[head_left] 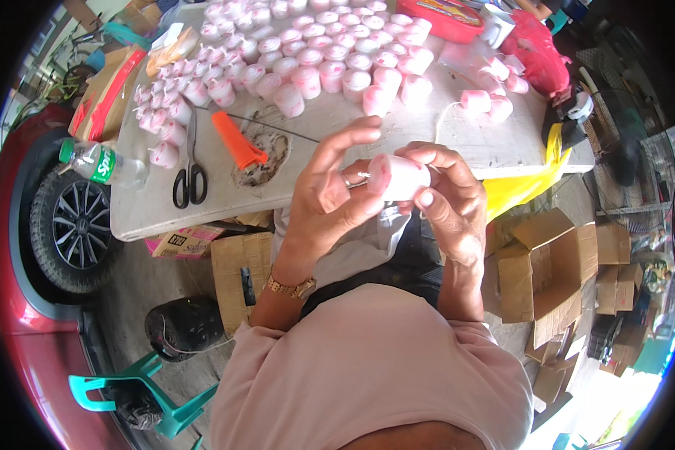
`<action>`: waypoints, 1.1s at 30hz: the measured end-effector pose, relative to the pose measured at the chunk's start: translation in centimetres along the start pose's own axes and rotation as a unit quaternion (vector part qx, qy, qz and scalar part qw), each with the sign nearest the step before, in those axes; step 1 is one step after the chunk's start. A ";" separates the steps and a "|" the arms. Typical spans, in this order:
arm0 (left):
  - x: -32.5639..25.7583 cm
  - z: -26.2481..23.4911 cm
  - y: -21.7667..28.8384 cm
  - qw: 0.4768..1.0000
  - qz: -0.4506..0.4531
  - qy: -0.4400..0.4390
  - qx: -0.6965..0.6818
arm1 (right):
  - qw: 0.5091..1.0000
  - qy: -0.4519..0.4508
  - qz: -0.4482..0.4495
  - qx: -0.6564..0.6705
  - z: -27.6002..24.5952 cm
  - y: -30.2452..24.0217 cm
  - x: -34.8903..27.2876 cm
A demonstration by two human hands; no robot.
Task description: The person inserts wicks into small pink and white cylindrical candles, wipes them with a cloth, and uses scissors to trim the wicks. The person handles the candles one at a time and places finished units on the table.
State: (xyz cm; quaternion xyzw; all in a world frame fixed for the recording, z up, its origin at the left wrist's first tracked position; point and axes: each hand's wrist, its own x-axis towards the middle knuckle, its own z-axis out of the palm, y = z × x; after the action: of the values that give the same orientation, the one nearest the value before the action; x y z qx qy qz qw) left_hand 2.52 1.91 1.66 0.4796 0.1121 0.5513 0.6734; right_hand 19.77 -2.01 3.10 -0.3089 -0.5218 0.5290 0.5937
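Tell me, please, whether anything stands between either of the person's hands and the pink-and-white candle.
Nothing visible does: the right hand holds the pink-and-white candle directly, and the left hand is right at its wick end. The other candles sit on the table, beyond both hands.

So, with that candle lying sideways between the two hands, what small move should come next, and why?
Probably tip the candle wick-up with the right hand: it lies on its side, its wick pointing toward the left hand, while many of the clustered candles on the table stand upright.
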 end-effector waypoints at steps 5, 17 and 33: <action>-0.3 0.9 -0.4 0.982 0.084 0.080 0.150 | 0.997 0.046 -0.003 0.058 0.7 1.0 0.1; -1.6 -1.6 8.4 0.952 0.287 0.104 -0.025 | 0.725 0.070 -0.240 -0.642 -3.7 0.4 2.5; 0.4 2.8 1.7 0.970 0.022 -0.053 0.238 | 0.872 0.113 -0.185 -0.438 -3.4 -1.0 1.4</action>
State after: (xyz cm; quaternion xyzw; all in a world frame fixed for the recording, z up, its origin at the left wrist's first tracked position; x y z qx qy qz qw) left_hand 3.50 0.73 4.51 0.6565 0.1939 0.4972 0.5331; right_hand 23.12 -0.27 3.52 -0.4931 -0.6767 0.0878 0.5396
